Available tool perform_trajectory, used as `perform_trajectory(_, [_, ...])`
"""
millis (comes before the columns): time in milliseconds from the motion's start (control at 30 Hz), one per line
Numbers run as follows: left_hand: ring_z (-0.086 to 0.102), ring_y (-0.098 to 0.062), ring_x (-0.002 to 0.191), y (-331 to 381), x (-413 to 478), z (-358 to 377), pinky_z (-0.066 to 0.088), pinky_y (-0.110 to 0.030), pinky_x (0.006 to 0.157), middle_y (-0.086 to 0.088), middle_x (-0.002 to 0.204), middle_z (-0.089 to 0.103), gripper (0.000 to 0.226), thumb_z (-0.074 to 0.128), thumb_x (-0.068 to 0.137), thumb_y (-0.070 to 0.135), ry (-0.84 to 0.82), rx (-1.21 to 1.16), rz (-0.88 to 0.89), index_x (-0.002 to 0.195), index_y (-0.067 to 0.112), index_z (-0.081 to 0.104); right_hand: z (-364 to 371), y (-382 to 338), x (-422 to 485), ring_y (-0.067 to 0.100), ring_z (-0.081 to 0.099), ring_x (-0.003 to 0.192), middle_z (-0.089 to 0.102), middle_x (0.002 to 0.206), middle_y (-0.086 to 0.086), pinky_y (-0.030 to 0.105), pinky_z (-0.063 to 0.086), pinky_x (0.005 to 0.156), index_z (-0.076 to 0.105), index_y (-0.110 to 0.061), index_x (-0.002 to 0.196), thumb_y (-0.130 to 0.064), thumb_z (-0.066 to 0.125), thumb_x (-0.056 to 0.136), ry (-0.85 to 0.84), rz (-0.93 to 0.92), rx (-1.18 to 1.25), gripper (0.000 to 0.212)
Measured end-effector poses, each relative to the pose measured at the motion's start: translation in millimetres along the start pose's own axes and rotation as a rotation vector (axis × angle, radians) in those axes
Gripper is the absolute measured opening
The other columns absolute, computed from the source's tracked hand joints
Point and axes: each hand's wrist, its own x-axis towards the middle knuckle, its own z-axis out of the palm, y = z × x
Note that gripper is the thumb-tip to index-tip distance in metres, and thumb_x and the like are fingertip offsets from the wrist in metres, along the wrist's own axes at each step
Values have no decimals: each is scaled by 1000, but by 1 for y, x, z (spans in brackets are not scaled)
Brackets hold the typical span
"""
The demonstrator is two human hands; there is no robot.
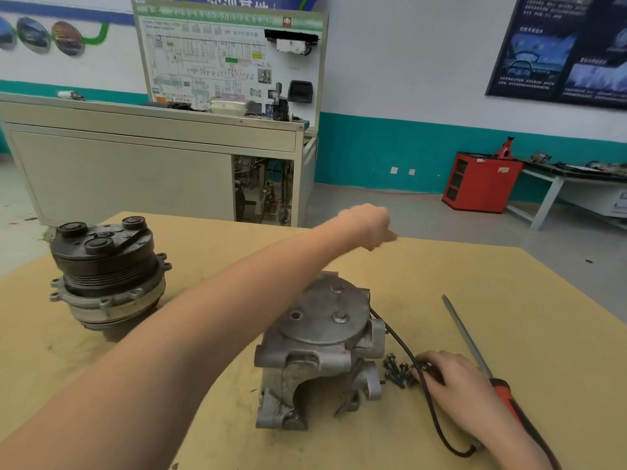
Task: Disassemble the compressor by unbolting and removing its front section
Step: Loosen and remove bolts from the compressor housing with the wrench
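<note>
Our left hand [369, 225] hung above the far edge of the table [509, 300], upper centre of the frame. Its fingers were curled, but blur kept us from telling whether they closed on anything. Our right hand [451, 378] lay palm down at lower right, fingertips bent onto the black cable [428, 401] beside the loose bolts [397, 371]; we could not tell if they pinched one.

The front section [105, 276] stood on the table at the left of the frame, pulley end up and axis upright, well apart from the compressor body [319, 351] at centre (so the separation looked done to us). Our left forearm ran between the two, which made that hand the nearer one to the front section. The screwdriver [475, 351] lay just beyond our right hand, tip toward the upper middle, red handle toward the lower right corner. We judged it the right hand's to take.
</note>
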Motion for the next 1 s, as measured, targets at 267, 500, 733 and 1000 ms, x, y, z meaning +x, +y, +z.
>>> perform_trajectory(267, [42, -11, 55, -111, -27, 8, 34, -20, 46, -3, 71, 51, 31, 45, 101, 34, 287, -679, -429, 87, 7, 54, 1, 3, 1, 7, 47, 113, 57, 116, -16, 29, 40, 96, 51, -35, 123, -46, 42, 95, 6, -5, -20, 31])
perform_trajectory(500, [41, -14, 54, -150, -98, 20, 32, -25, 47, -4, 64, 54, 32, 41, 103, 37, 734, -1073, -606, 94, 9, 51, 1, 0, 0, 9, 49, 111, 57, 117, -14, 31, 41, 95, 52, -32, 123, -48, 43, 94, -1, 8, -55, 34])
perform_trajectory(733, [42, -4, 38, -150, -147, 26, 32, -17, 40, 5, 47, 60, 28, 43, 103, 32, 949, -1271, -526, 79, 16, 45, -1, -4, 0, 13, 48, 110, 58, 115, -9, 32, 41, 92, 54, -31, 122, -44, 44, 95, -27, 38, -44, 31])
perform_trajectory(1000, [44, -5, 44, -100, -221, 18, 33, -15, 44, 5, 53, 61, 34, 41, 100, 27, 1253, -1235, -82, 67, 31, 49, 0, -4, 0, 13, 48, 110, 59, 115, -9, 32, 41, 91, 54, -30, 122, -42, 44, 96, -25, 54, -44, 31])
